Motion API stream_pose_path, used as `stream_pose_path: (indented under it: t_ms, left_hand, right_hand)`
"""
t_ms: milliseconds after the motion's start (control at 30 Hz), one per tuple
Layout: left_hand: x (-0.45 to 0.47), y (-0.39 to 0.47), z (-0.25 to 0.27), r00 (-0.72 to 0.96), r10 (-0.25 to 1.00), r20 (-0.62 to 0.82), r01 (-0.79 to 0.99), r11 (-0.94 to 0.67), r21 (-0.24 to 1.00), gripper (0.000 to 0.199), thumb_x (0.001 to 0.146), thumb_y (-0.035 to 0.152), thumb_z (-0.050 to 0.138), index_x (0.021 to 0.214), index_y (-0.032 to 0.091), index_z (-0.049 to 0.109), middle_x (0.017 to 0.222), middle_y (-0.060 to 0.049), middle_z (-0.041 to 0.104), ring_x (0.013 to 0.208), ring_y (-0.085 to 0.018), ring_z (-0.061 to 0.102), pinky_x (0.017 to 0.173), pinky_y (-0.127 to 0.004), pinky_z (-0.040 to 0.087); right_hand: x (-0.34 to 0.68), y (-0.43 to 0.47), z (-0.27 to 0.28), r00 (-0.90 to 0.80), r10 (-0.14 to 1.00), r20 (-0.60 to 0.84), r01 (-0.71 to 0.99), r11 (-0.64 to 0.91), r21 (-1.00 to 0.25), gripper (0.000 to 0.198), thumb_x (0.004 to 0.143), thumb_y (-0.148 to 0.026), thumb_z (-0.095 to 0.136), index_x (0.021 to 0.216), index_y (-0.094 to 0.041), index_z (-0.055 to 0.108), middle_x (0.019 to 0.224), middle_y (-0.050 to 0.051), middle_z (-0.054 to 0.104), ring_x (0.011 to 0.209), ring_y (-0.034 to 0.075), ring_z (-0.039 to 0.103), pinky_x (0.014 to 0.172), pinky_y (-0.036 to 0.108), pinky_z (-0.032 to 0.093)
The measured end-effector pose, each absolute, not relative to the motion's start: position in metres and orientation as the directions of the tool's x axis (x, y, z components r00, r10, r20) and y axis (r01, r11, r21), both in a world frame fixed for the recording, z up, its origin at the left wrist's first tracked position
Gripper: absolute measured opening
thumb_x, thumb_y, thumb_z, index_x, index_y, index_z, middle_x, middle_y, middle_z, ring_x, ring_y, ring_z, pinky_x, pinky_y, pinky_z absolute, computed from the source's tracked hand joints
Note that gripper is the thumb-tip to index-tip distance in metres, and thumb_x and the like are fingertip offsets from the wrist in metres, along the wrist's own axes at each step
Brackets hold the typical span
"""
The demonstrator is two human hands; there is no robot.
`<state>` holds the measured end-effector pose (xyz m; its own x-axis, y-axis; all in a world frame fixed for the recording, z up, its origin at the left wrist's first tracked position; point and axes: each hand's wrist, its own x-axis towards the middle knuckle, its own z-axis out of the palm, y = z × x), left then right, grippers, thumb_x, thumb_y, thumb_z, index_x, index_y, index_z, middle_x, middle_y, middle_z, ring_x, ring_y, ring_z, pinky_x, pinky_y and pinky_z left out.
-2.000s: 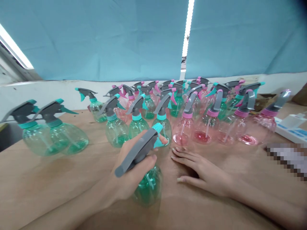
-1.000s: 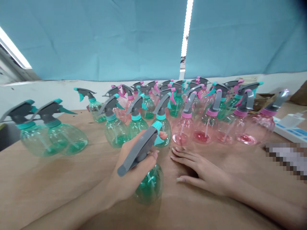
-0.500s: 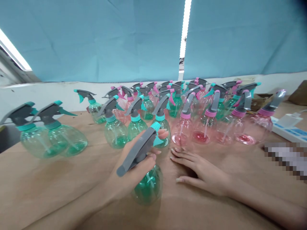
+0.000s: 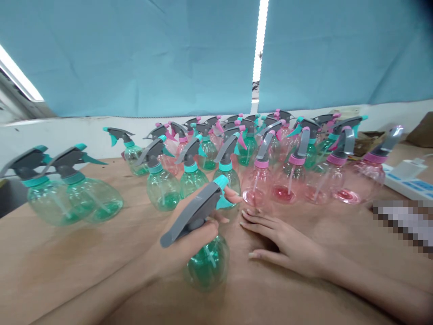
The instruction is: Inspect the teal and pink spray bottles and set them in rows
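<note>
My left hand is wrapped round the neck of a green spray bottle with a grey and turquoise trigger head. The bottle is near the front of the table, its head slanting up to the right. My fingers hide its collar, and the index finger reaches out past the turquoise trigger. My right hand lies flat on the table, fingers stretched out and holding nothing. Just beyond it stands a pink spray bottle. Another green spray bottle stands behind the left hand.
Several green and pink spray bottles crowd the back of the brown table. Two green spray bottles stand at the left. A white power strip with a plugged-in adapter lies at the right, near a blurred-out object. Behind hangs a blue curtain.
The held bottle's spray head has shifted slightly left and down, and my left index finger reaches a little farther past the trigger. My right hand stays in place.
</note>
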<state>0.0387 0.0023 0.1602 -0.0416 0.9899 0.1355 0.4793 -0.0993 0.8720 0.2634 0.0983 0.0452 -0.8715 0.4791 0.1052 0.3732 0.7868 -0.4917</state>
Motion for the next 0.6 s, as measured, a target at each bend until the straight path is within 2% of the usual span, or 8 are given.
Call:
stream_pose_path:
  t_ms: [200, 333, 467, 600]
  left_hand:
    - [0.0372, 0.0016, 0.1598, -0.060, 0.990, 0.126, 0.501, -0.079, 0.862, 0.030, 0.067, 0.032, 0.051, 0.091, 0.026, 0.069, 0.068, 0.000, 0.067, 0.066, -0.021, 0.063, 0.063, -0.030, 0.051]
    - [0.0388, 0.0006, 0.1616, -0.034, 0.990, 0.134, 0.456, -0.104, 0.884, 0.033, 0.064, 0.025, 0.049, 0.091, 0.026, 0.067, 0.077, 0.001, 0.069, 0.058, -0.015, 0.055, 0.058, -0.027, 0.046]
    - [0.0408, 0.0031, 0.1625, -0.034, 0.989, 0.144, 0.424, -0.116, 0.898, 0.038, 0.057, 0.023, 0.044, 0.089, 0.025, 0.064, 0.081, 0.001, 0.070, 0.063, -0.017, 0.058, 0.054, -0.026, 0.042]
    - [0.0404, 0.0035, 0.1637, -0.025, 0.982, 0.187, 0.460, -0.155, 0.874, 0.030, 0.058, 0.023, 0.044, 0.081, 0.023, 0.064, 0.083, -0.001, 0.071, 0.078, -0.021, 0.063, 0.064, -0.028, 0.045]
  right_hand:
    - [0.2628, 0.0977, 0.0459, -0.873, 0.478, 0.093, 0.384, 0.793, -0.472, 0.070, 0.091, -0.061, 0.049, 0.149, -0.025, 0.035, 0.156, 0.003, 0.031, 0.144, 0.027, 0.027, 0.117, 0.049, 0.025]
    - [0.2622, 0.0970, 0.0477, -0.874, 0.479, 0.085, 0.386, 0.790, -0.476, 0.069, 0.091, -0.062, 0.049, 0.148, -0.025, 0.037, 0.156, 0.004, 0.032, 0.144, 0.027, 0.028, 0.118, 0.049, 0.025]
    - [0.2623, 0.0969, 0.0480, -0.874, 0.480, 0.079, 0.390, 0.788, -0.476, 0.070, 0.091, -0.062, 0.048, 0.148, -0.024, 0.037, 0.156, 0.004, 0.031, 0.144, 0.027, 0.027, 0.118, 0.049, 0.024]
    - [0.2627, 0.0969, 0.0475, -0.867, 0.490, 0.085, 0.391, 0.776, -0.494, 0.069, 0.091, -0.061, 0.050, 0.148, -0.025, 0.037, 0.156, 0.004, 0.032, 0.144, 0.028, 0.027, 0.117, 0.050, 0.025]
